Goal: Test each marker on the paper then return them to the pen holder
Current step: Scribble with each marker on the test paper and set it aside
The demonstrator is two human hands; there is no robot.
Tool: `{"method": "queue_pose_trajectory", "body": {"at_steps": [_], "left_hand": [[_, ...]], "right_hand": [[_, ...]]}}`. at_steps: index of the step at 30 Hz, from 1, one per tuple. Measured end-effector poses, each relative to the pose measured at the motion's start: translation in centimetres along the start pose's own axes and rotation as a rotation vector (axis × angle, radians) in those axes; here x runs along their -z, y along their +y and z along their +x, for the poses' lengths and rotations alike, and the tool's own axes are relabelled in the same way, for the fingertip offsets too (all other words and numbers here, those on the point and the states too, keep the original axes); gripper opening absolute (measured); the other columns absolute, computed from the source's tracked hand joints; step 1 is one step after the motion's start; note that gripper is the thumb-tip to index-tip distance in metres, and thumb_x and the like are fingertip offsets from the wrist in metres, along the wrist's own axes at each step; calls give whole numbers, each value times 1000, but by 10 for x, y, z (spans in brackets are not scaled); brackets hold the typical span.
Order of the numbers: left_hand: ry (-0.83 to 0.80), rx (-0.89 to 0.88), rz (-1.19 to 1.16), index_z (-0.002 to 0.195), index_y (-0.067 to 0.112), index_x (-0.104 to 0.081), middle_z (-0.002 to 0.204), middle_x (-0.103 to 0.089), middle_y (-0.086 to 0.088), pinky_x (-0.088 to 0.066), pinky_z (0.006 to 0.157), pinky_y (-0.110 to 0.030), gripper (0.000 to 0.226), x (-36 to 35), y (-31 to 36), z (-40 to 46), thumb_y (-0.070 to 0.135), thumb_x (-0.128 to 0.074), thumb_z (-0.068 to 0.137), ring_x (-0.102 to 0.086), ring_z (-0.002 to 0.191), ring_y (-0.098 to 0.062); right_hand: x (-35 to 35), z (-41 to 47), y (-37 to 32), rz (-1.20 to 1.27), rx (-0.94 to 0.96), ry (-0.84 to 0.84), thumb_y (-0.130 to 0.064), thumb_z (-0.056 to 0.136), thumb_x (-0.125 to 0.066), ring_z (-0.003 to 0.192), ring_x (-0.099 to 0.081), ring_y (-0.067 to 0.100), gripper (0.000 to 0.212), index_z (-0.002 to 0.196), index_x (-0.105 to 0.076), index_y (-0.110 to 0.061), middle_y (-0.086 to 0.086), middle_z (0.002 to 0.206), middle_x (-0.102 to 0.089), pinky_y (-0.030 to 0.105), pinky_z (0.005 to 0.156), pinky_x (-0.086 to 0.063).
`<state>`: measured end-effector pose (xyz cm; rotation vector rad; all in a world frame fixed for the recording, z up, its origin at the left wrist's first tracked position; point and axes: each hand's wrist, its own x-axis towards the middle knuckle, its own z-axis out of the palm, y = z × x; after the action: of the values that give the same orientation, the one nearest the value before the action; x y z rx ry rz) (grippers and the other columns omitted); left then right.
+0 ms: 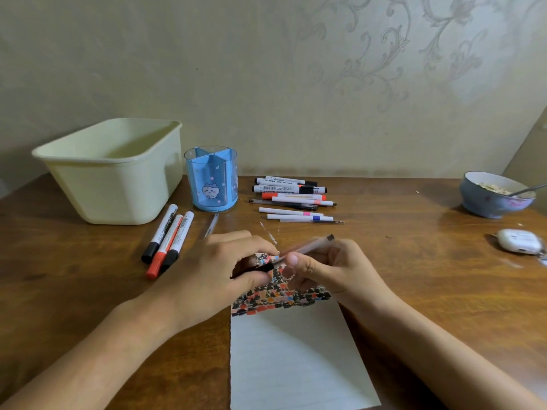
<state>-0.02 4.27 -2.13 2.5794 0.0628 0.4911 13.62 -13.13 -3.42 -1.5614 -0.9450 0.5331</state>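
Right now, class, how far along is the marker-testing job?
Done: the white paper sheet carries many colour swatches along its top. In hand: both hands, left and right, hold a clear-barrelled pen over it. Left: the blue pen holder looks empty; markers lie loose on both sides.

The table (414, 276) is brown wood with a visible grain and a soft sheen on its right side. The paper (296, 356) looks matt and smooth. At far left, the cream bin (118, 187) is smooth, dull plastic. Beside it, the pen holder (211, 179) is translucent blue plastic, glossy. At far right, the bowl (488, 202) appears to be glazed ceramic, and the white case (519, 239) is shiny plastic.
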Motion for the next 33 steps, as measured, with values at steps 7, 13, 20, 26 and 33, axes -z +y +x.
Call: {"method": "queue_pose_trajectory", "body": {"at_steps": [7,13,20,26,33], "left_hand": [[114,155,112,89,38,-63,70,-55,16,-37,52,-16,15,16,-28,1,24,-67,92,-53,68,-2],[112,214,324,86,37,-60,77,-55,17,-30,54,-13,10,14,-32,1,31,-60,95,-52,75,0],[84,213,392,86,37,-61,75,-52,18,-29,57,-14,11,11,-41,1,32,-59,95,-49,75,2],[100,222,414,88,36,-63,77,-53,19,-32,61,-13,10,11,-47,1,30,-59,95,-49,76,2],[121,124,352,110,41,-61,91,-45,18,-43,77,-21,17,4,-46,1,35,-58,94,-48,91,-3]], "right_hand": [[31,11,16,-389,30,227,-28,92,-67,82,-72,8,18,107,-74,-21,-6,91,-77,27,74,-62],[58,20,27,-865,-4,311,-31,99,-59,119,-53,12,32,131,-62,-32,-10,131,-63,36,99,-51],[69,23,32,-1007,-142,231,-29,104,-45,145,-30,19,44,148,-43,-31,-7,154,-43,40,115,-31],[76,28,42,-1046,-198,185,-33,104,-45,152,-18,17,50,153,-34,-32,-8,161,-34,42,123,-21],[73,31,47,-1075,-213,123,-31,106,-33,155,8,13,54,158,-18,-36,-13,167,-11,44,126,-1]]}}
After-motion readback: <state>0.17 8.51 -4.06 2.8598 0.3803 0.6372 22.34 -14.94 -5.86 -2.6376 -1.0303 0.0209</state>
